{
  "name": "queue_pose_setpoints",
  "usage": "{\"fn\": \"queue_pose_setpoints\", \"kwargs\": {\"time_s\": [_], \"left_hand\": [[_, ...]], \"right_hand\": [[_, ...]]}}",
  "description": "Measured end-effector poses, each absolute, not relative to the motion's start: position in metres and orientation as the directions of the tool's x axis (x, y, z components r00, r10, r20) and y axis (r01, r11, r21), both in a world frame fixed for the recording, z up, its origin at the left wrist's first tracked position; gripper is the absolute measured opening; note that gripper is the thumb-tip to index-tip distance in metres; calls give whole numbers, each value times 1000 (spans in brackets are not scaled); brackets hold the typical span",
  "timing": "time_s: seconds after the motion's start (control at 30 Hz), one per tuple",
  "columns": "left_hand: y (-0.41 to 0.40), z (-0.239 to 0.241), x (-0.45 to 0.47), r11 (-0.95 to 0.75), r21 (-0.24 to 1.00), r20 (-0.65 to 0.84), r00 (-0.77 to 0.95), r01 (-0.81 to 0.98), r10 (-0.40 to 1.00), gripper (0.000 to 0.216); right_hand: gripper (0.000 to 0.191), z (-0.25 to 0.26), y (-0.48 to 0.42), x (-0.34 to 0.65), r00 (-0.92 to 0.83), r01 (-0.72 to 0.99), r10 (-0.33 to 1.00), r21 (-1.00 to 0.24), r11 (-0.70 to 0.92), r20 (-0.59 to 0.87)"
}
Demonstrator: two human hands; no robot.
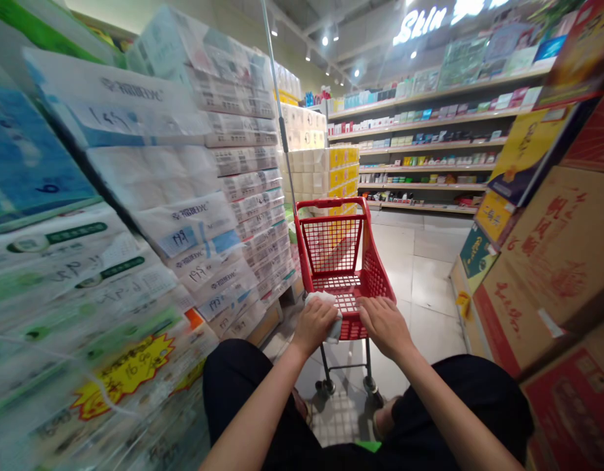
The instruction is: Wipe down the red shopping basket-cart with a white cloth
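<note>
Red shopping cart (379,255): standing straight ahead on the tiled floor (422,288), between the knees at its near end; long axis running forward along the aisle, away from the body. Raised red handle (334,204): rising at the far end, well apart from both hands. Near rim (351,325): lying lowest and closest, directly beneath the fingers.

White cloth (335,332): bunching at the left end of the near rim, partly hanging below the palm. Governing relation: cloth sitting at the left corner, bare rim stretching rightward from it, basket opening forward beyond the fingertips.

Left hand (314,326): closing over the cloth, fingers bending and pressing down at the corner; nearer to the cloth than its counterpart.

Right hand (384,320): lying palm down at the right end of the same rim, fingers pointing forward and slightly bending, holding no cloth; tightness of any grip on the rim impossible to tell, thumb not clearly showing.

Wheels (326,386): resting on the floor below the near end. Dark trousers (473,399): flanking on both sides.

Thin pole (281,124): slanting up from the cart's far left corner; attachment unclear.

Wrapped paper packs (196,212): stacking high along the left. Cardboard cartons (557,248): piling along the right. Stocked shelves (424,118): spanning the far wall beneath a lit sign (419,26).
</note>
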State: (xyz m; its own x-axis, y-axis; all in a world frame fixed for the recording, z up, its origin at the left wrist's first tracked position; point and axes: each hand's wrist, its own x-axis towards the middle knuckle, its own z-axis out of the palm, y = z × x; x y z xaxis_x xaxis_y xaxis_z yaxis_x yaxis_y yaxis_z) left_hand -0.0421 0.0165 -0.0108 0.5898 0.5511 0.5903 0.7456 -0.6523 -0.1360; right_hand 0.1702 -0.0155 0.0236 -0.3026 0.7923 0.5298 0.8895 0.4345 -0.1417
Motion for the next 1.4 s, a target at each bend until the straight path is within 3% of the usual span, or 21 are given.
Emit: {"fn": "queue_pose_setpoints", "kwargs": {"time_s": [0.3,0.5,0.67,0.93,1.4], "left_hand": [[15,-10,13,-661,-106,613,572,743,545,18],[22,7,12,-841,-187,501,786,508,363,29],[37,25,0,-900,-197,449,852,389,270,34],[49,31,0,-870,-243,410,859,428,308,39],[36,16,42,-810,-190,513,760,554,400,35]], "right_hand": [[40,8,-10,179,-262,865,797,-233,444,545],[39,13,-20,221,-299,797,814,-338,500,498],[35,22,-32,234,-301,777,823,-378,504,481],[35,30,-28,245,-317,751,834,-417,511,452],[43,17,11,250,-230,873,886,-317,371,402]]}}
